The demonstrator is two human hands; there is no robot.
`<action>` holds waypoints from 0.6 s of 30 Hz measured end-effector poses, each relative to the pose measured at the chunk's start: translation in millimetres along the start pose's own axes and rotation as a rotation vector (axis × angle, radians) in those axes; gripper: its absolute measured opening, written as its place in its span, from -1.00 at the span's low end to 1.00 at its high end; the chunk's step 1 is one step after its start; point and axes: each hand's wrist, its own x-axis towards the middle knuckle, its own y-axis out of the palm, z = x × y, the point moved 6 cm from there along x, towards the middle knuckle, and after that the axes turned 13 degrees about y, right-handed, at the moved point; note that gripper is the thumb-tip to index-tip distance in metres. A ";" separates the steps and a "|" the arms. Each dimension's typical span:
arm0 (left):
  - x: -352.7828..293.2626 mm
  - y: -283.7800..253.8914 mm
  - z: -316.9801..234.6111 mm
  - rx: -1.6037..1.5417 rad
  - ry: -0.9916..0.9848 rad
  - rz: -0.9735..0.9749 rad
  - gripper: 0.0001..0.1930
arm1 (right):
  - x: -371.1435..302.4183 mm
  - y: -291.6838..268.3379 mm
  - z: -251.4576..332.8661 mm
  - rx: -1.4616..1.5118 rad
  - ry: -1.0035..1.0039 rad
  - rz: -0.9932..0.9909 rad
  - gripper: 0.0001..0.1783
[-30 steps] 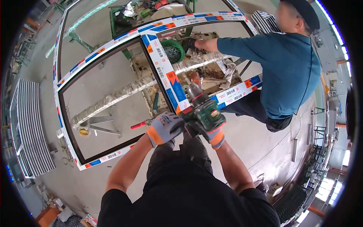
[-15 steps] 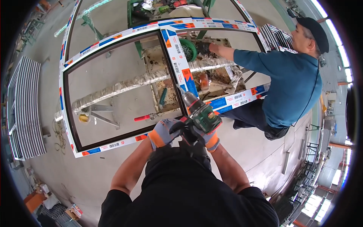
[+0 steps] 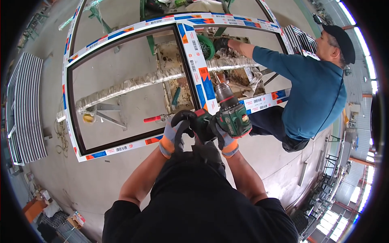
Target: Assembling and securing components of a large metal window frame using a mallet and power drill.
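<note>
Curving down the far left is a stack of pale, striped metal profiles (image 3: pixel 25 109). Right of it, a dark window frame (image 3: pixel 121 147) covered in white, blue and orange printed protective film spans the middle of the view. Through its left opening shows a long bar (image 3: pixel 129 86) wrapped in wrinkled, shiny material, running under the frame and over a stained table (image 3: pixel 168 54). A tool with a red handle (image 3: pixel 152 119) lies near the lower rail, with a green tool (image 3: pixel 176 96) on the table beyond it.

The left grip (image 3: pixel 173 133), in a grey and orange glove with dark fingers, is half curled at the battery end of a green and black cordless drill (image 3: pixel 236 120); whether it clasps the battery cannot be told. By the mullion (image 3: pixel 197 60), the drill's bit (image 3: pixel 217 77) points away from the wearer; contact is unclear. A green basin (image 3: pixel 206 47) sits beyond, with a co-worker's dark-gloved hand (image 3: pixel 221 43) just beside it. The right grip (image 3: pixel 224 140), gloved alike, is wrapped around the drill's handle. Farther right, the co-worker (image 3: pixel 310 93) wears a teal top and dark cap.
</note>
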 end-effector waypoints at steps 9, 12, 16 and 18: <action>9.8 43.0 -28.8 0.422 0.287 0.179 -0.77 | -0.4 0.0 26.2 -0.517 -0.212 -0.137 -0.63; 10.8 42.4 -13.6 0.451 0.275 0.202 -0.82 | -1.3 0.5 27.8 -0.543 -0.161 -0.124 -0.63; 20.3 28.1 -8.9 0.138 0.095 -0.090 -0.84 | 0.1 -9.0 37.2 -0.362 -0.056 -0.127 -0.59; 27.3 17.5 -12.4 0.092 0.097 -0.185 -0.81 | 2.9 -18.4 49.8 -0.262 0.015 -0.133 -0.56</action>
